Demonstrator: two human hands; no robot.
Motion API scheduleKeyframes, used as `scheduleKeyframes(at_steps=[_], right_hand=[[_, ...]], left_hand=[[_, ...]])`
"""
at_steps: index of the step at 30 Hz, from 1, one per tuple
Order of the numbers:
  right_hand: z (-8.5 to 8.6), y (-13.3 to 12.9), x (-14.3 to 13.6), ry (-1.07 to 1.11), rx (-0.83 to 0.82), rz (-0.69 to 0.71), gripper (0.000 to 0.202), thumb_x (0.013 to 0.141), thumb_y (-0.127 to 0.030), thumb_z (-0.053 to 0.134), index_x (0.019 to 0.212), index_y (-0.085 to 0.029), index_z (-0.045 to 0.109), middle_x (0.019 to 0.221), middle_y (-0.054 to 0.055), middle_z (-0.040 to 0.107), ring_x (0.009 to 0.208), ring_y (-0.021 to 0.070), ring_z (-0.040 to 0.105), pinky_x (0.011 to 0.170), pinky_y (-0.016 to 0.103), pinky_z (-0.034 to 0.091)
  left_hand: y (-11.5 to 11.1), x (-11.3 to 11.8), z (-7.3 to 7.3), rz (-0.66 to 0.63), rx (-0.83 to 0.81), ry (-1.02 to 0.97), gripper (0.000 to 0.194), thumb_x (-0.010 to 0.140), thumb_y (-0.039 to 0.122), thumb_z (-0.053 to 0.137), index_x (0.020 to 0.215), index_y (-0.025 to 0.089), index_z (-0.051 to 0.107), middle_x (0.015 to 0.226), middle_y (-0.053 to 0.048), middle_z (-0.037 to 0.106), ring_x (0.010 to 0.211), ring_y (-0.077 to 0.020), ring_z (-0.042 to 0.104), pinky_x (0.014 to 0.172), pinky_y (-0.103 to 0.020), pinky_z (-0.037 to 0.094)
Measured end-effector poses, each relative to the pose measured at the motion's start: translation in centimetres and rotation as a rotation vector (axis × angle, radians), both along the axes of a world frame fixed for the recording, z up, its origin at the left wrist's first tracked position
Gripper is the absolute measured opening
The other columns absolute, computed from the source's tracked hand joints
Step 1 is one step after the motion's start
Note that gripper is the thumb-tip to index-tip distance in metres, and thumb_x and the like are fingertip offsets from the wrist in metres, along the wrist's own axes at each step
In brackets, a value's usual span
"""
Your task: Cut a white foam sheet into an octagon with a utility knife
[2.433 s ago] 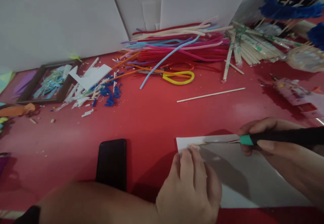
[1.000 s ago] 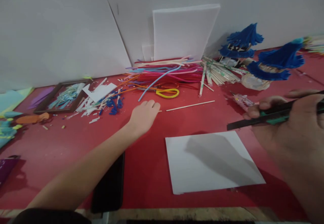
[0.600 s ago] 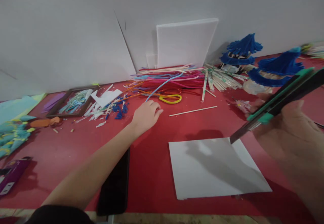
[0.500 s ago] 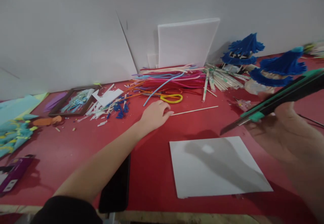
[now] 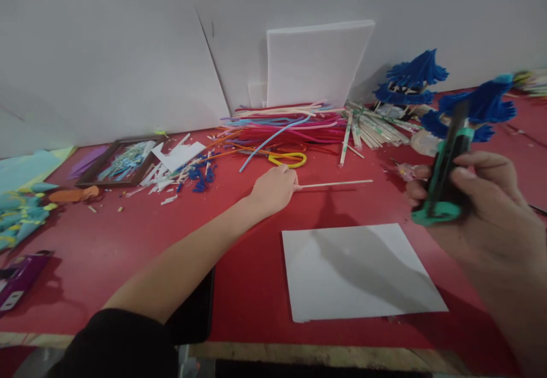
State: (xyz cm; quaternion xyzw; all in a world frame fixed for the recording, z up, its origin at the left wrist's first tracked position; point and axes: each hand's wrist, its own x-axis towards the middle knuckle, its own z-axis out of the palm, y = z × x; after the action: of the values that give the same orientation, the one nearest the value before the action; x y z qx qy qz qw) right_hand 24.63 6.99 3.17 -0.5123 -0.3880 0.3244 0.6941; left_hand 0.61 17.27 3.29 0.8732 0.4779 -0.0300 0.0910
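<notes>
My left hand (image 5: 276, 190) rests low over the red table, its fingertips closed on one end of a thin pale wooden stick (image 5: 342, 183). The stick points to the right. In my right hand (image 5: 482, 207), raised at the right, is a black and green utility knife (image 5: 447, 167), held upright with its dark blade end up and blurred. Between my forearms a white sheet of paper or board (image 5: 363, 275) lies flat, crossed by a shadow. Yellow-handled scissors (image 5: 294, 160) lie just beyond my left hand, their blades partly covered.
Pipe cleaners (image 5: 282, 133) and paper-wrapped chopsticks (image 5: 376, 127) lie in piles at the back. Blue-roofed models (image 5: 412, 78) stand behind my right hand. Left are a framed tray (image 5: 98, 183), scraps (image 5: 200, 175) and a purple device (image 5: 23, 281). A black phone (image 5: 196, 315) lies under my left arm.
My right hand has turned the utility knife from slanting toward the table to upright. My left hand has shifted slightly right and now has the stick's end in its fingers.
</notes>
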Motion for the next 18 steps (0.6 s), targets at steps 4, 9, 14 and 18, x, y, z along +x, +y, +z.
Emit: scheduleKeyframes(at_steps=[4,9,14,18], right_hand=[[-1.0,0.4,1.0,-0.253,-0.057,-0.041,0.051,0.056,-0.023,0.078,0.104,-0.033,0.065,0.096,0.0,0.069,0.073,0.0192,0.059,0.067,0.036,0.045],[-3.0,1.2,2.6,-0.893,-0.19,0.052,0.049,0.067,-0.038,0.072,0.112,-0.03,0.055,0.067,-0.004,0.06,0.059,0.0222,0.055,0.06,0.035,0.039],[-3.2,1.7,1.8,-1.088,-0.143,0.242,0.022,0.071,-0.038,0.062,0.066,-0.03,0.042,0.055,-0.004,0.047,0.05,0.0181,0.043,0.053,0.031,0.032],[-2.5,1.3,1.2,-1.169,-0.102,0.471,0.027,0.082,-0.046,0.058,0.066,-0.028,0.047,0.055,-0.003,0.05,0.049,0.0175,0.047,0.051,0.03,0.036]], left_hand=[[-2.8,-1.4,0.7,-0.019,0.026,0.012,0.015,0.106,0.021,0.052,0.109,0.013,0.065,0.113,-0.012,0.068,0.107,-0.0241,0.064,0.088,-0.035,0.051],[-6.9,-2.6,0.6,-0.095,0.038,0.044,0.011,0.104,0.02,0.056,0.1,0.015,0.065,0.096,-0.007,0.07,0.098,-0.0243,0.063,0.077,-0.032,0.051],[-9.3,-1.7,-0.9,-0.173,0.102,0.032,0.004,0.1,0.016,0.062,0.098,0.017,0.065,0.092,-0.006,0.07,0.092,-0.0228,0.063,0.073,-0.03,0.052],[-9.9,-1.0,-2.5,-0.193,0.183,0.004,0.006,0.1,0.015,0.059,0.101,0.016,0.065,0.094,-0.008,0.068,0.092,-0.0244,0.063,0.068,-0.03,0.053]])
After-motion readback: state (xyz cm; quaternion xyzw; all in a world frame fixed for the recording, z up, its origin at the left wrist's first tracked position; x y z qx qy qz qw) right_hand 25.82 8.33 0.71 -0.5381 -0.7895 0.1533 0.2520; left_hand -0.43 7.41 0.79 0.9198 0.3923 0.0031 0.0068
